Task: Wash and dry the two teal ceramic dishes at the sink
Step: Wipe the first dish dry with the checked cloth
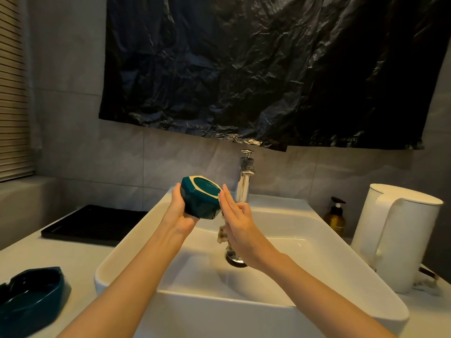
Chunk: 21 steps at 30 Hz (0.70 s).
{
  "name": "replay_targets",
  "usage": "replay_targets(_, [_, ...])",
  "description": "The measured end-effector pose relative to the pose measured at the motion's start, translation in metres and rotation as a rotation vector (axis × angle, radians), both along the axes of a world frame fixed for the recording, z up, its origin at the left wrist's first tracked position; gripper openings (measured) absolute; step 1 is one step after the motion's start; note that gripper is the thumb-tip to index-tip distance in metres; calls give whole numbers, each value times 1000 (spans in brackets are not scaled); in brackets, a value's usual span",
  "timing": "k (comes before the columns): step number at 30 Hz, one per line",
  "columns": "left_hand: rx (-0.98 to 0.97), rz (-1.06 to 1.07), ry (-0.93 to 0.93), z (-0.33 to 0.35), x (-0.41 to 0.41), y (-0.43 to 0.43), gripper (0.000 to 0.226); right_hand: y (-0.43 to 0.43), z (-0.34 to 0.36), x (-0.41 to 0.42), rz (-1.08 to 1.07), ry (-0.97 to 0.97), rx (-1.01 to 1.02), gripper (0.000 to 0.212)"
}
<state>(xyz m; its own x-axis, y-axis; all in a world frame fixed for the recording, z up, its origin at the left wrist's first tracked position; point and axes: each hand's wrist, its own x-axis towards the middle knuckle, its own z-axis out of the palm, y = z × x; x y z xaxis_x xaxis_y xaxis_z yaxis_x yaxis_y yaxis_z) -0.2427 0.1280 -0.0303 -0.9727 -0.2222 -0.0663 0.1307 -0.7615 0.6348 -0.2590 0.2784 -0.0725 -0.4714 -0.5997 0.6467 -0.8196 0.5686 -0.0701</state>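
Overhead, faceted glossy teal dish [200, 200], white basin [317, 240]

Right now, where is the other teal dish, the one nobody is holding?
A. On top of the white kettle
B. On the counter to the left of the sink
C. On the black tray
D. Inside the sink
B: the second teal dish sits on the counter left of the sink, while the left hand holds the first teal dish over the basin.

Left hand [179, 211] curled in a grip; right hand [238, 224] flat, fingers extended (palm side hidden, possibly pinching something).
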Motion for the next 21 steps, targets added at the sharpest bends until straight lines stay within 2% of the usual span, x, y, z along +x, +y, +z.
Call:
replay_targets(2, [5,-1,-10,-1,-1,-1,35,0,-1,1,-9,-5,25,84])
replay_targets(5, [24,-33,-15,-4,-5,0,40,-6,-3,8,53,146,128,89])
replay_targets(9, [22,-77,-25,-10,-8,1,40,-7,1,6,-10,396,191,75])
replay_targets(11, [-18,-71,-33,-13,-11,1,42,-4,5,1,-30,424,148,72])
replay_targets(14, [-153,-93,-57,-14,-13,6,42,3,11,-10,-81,319,-32,65])
replay_targets(18, [-340,-132,-87,-12,-12,15,39,14,28,-11,-52,-58,-574,50])
replay_targets(19, [-384,-144,-88,-12,-11,19,37,14,30,-10,-24,-136,-649,46])
replay_targets(21, [-447,-165,-98,-13,-9,26,35,8,27,-6,-4,-260,-633,34])
